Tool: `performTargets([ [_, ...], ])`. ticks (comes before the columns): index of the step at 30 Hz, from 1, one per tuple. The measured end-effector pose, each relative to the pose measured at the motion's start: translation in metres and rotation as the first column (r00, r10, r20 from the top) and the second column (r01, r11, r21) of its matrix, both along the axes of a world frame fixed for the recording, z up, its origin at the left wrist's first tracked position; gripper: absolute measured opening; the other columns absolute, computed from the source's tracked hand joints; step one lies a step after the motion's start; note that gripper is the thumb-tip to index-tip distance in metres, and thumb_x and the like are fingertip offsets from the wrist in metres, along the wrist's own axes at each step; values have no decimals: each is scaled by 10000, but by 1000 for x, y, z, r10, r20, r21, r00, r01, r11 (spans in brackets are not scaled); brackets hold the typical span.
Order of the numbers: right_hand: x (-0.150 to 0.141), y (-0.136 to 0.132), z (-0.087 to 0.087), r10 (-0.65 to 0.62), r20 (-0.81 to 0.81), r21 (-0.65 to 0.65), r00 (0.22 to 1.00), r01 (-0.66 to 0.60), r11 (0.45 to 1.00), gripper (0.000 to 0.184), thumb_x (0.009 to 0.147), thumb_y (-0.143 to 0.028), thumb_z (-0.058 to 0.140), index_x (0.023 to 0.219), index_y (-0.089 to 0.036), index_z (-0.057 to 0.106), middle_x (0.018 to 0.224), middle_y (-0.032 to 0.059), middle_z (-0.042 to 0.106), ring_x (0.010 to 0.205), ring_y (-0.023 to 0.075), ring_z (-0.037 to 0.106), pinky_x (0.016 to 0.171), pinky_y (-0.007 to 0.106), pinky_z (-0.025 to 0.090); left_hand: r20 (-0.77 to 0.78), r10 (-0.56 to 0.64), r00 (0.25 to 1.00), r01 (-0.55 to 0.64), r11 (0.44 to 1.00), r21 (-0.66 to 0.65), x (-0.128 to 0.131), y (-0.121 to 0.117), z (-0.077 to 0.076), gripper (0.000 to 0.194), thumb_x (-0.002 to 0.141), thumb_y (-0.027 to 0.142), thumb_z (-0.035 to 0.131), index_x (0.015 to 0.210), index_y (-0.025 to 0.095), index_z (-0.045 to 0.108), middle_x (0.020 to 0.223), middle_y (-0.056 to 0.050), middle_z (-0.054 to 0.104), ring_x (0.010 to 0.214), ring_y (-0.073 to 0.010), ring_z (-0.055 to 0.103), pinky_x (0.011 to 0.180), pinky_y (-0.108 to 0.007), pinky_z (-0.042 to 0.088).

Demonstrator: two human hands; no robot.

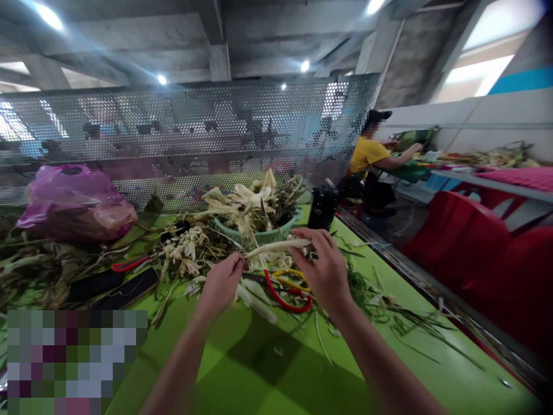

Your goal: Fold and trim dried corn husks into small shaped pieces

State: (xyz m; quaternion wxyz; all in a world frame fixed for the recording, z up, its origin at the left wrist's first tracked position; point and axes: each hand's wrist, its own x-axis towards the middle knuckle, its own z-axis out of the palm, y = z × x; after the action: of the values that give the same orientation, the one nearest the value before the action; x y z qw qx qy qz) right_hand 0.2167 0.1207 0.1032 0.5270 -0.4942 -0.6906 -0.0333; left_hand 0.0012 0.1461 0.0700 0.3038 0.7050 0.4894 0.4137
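Note:
A long pale strip of corn husk (274, 248) is stretched between my two hands above the green table. At its left end, my left hand (220, 285) pinches it with closed fingers. My right hand (324, 268) grips the other end, thumb below and fingers over the top. Beneath the strip lie scissors with red and yellow handles (287, 305). Another pale husk piece (257, 302) rests on the table beside them. Just behind my hands stands a green basket (276, 235) heaped with dry husks (246, 202).
Husk scraps (190, 248) and green strands (404, 320) litter the table (259, 369). At left are a purple plastic bag (78, 202), a red-handled tool (129, 264) and a dark phone-like slab (129, 291). A black container (323, 207) stands beyond my right hand. A person in yellow (369, 153) sits farther right, past red chairs (458, 248).

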Motion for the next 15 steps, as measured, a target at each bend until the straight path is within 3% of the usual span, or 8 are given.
performTargets([
  [3,-1,3,-3,61,-258,-30,964,-72,997,332,824,-283,598,1145,-230,532,1015,67,593,848,206,560,793,351,459,175,-80,981,101,988,-117,6,-1,-1,299,840,431,482,666,196,545,582,22,454,564,-128,396,535,-230,270],
  [8,3,9,-6,205,-619,-29,758,-283,959,351,787,-277,646,1119,-229,544,904,26,576,803,161,547,718,282,466,408,-121,905,257,919,-298,16,-8,-1,327,831,483,497,765,171,572,587,33,421,564,-108,417,532,-215,300],
  [11,5,10,-5,231,-716,2,659,-329,944,292,769,-273,671,1046,-235,586,856,3,574,766,137,543,689,255,461,519,-92,850,281,912,-299,19,-9,1,333,821,487,521,758,166,582,546,45,379,522,-93,366,528,-210,301],
  [15,5,9,-5,226,-726,-3,650,-332,943,262,762,-287,676,1000,-217,592,870,20,600,795,152,562,710,274,469,587,-40,808,248,928,-279,18,-7,2,337,798,499,551,749,167,580,538,48,369,497,-87,315,508,-211,281],
])
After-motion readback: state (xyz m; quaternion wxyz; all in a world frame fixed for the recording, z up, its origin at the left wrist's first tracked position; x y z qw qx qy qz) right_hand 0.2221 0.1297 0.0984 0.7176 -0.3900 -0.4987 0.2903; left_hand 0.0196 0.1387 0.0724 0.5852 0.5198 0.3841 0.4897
